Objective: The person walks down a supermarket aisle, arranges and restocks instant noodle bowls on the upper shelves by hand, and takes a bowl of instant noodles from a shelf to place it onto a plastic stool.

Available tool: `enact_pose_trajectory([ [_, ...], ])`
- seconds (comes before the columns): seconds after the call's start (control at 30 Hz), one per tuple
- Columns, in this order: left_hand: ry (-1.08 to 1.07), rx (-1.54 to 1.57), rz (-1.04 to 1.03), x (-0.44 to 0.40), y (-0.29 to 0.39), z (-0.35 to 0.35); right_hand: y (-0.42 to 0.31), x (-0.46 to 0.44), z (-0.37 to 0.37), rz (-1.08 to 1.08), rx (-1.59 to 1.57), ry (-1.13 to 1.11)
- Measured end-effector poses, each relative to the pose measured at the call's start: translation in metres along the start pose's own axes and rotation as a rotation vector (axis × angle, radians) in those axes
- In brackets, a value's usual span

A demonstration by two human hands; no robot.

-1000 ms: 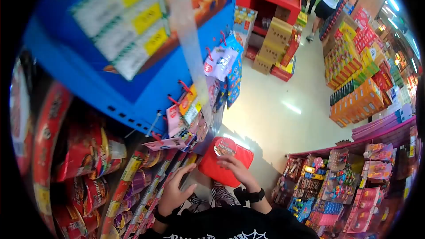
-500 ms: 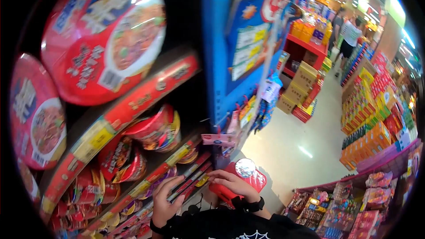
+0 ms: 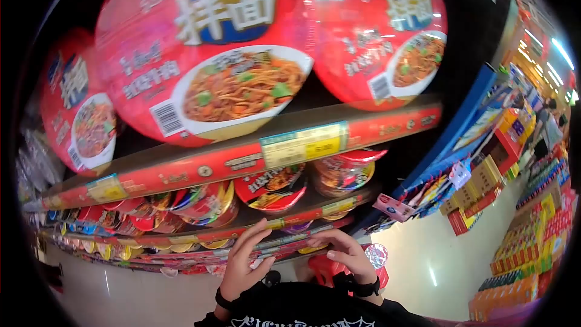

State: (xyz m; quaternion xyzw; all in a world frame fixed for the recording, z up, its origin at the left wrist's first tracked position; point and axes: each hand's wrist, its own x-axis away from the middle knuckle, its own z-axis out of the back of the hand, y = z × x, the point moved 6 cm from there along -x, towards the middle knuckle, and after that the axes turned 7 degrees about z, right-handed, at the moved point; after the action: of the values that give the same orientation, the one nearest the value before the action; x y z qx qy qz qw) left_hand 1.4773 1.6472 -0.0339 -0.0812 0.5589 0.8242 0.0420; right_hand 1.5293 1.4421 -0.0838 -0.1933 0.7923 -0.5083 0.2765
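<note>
My left hand (image 3: pixel 245 266) is raised at the lower middle, its fingers apart and nothing in it. To its right, my right hand (image 3: pixel 348 253) hangs with curved, parted fingers and also holds nothing. Both wrists wear dark bands. Partly hidden behind my right hand is a red object (image 3: pixel 382 275) with a round silvery top. In front of both hands stands a shelf with a red price strip (image 3: pixel 230 163). On it, large red noodle bowls (image 3: pixel 212 54) lean with their lids facing me. Smaller noodle bowls (image 3: pixel 272 188) fill the level below.
A blue shelf end (image 3: pixel 451 127) with hanging packets is on the right. Beyond it are brown cartons (image 3: pixel 484 178), stacked orange boxes (image 3: pixel 505 297) and a person (image 3: pixel 551 130) in the aisle. Pale floor (image 3: pixel 139 290) shows at the lower left.
The view has swung left, from the aisle to the noodle shelf, so the blue shelf end now lies farther right. Both hands stay raised and empty.
</note>
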Motion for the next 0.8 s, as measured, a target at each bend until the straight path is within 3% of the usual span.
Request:
enact_pose_trajectory([
  [0.3,0.173,0.051,0.04,0.022,-0.018,0.05,0.0,-0.033,-0.038,0.1,-0.018,-0.093],
  [0.57,0.361,0.038,-0.069,0.038,-0.029,0.092,-0.007,-0.06,-0.07,0.226,-0.099,-0.063],
  [0.8,0.481,0.118,-0.135,0.041,-0.039,0.118,-0.002,-0.079,-0.105,0.159,-0.033,-0.142],
])
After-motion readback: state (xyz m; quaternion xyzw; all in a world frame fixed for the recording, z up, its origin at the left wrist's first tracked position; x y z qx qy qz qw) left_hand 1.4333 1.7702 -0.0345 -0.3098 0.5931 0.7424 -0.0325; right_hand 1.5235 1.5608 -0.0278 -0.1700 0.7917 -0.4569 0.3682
